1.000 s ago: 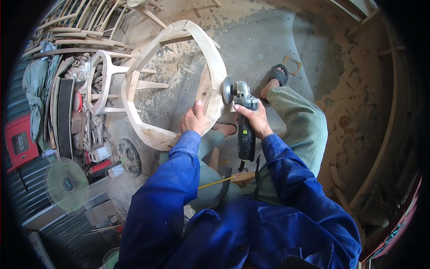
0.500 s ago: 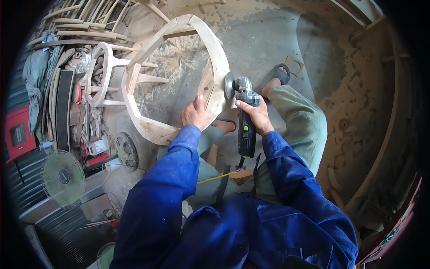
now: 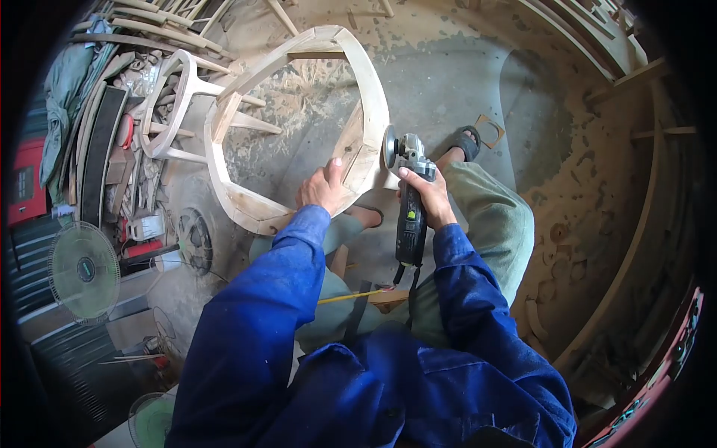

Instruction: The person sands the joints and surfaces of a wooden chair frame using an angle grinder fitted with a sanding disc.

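A pale wooden chair frame, a rounded ring of joined pieces, stands in front of me between my legs. My left hand grips its near side, the thumb lying on the inner face and the fingers hidden behind the wood. In my right hand is a black and silver angle grinder, held by its body with the head upward. The grinder's round disc is at the outer right edge of the frame; whether it touches cannot be told.
A second wooden chair frame stands at the left, with curved wooden parts piled behind it. A green fan is at the lower left. A yellow pencil-like stick lies near my lap. Sawdust covers much of the floor.
The view has shifted slightly, so the surroundings sit a little differently. Both hands keep their grips, and the grinder's disc remains at the frame's right edge, slightly lower along it.
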Demonstrator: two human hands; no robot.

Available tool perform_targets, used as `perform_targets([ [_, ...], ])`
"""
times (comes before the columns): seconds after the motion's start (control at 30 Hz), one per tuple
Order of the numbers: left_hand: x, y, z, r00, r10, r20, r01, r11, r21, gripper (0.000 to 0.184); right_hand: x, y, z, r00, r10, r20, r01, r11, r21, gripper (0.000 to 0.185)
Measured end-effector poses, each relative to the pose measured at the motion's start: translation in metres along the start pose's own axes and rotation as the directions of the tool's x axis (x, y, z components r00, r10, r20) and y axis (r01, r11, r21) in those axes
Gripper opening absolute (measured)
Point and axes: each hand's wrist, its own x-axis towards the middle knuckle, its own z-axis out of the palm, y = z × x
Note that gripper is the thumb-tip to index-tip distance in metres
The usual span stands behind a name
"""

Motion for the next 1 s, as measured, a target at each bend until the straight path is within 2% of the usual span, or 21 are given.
perform_targets([
  [0.07,0.006,-0.007,0.007,1.000,0.005,-0.008,-0.005,1.000,-0.010,0.078,-0.004,-0.007,0.007,1.000,-0.030,0.003,0.030,0.999,-0.014,0.045],
  [0.23,0.003,-0.003,0.004,1.000,0.005,-0.001,-0.005,1.000,-0.024,0.080,0.002,-0.005,0.001,0.997,0.073,-0.003,-0.073,0.997,0.002,0.045],
  [0.33,0.007,-0.006,0.003,1.000,0.016,0.015,-0.015,1.000,-0.023,0.082,-0.002,-0.005,0.004,0.999,0.025,-0.032,-0.023,0.999,0.046,0.041],
  [0.4,0.001,-0.003,-0.001,0.997,-0.022,0.075,0.023,1.000,-0.012,0.083,0.001,-0.013,0.007,0.999,-0.014,0.048,0.014,1.000,-0.003,0.040],
  [0.47,-0.007,0.001,-0.005,0.995,-0.039,0.088,0.040,0.999,-0.009,0.083,0.001,-0.016,0.010,1.000,0.009,-0.025,-0.009,1.000,-0.002,0.040],
  [0.6,0.001,0.004,-0.006,0.996,-0.032,0.079,0.033,0.999,-0.012,0.083,0.005,0.002,-0.002,0.998,0.067,0.008,-0.067,0.998,0.016,0.038],
  [0.73,-0.001,0.004,-0.005,0.997,-0.042,0.058,0.043,0.999,-0.017,0.084,-0.011,0.012,0.010,0.999,-0.028,-0.021,0.028,0.999,0.023,0.037],
  [0.87,0.003,-0.002,0.003,0.999,-0.040,0.025,0.041,0.999,-0.035,0.082,-0.025,0.035,0.020,0.993,-0.024,-0.113,0.030,0.998,0.051,0.033],
  [0.93,0.004,0.001,0.001,0.999,-0.042,0.030,0.043,0.999,-0.032,0.082,-0.034,0.045,0.023,0.991,-0.009,-0.133,0.018,0.997,0.069,0.035],
  [1.0,0.004,0.002,0.001,0.999,-0.037,0.030,0.037,0.999,-0.020,0.082,-0.040,0.046,0.027,0.988,0.016,-0.155,0.004,0.992,0.127,0.048],
])
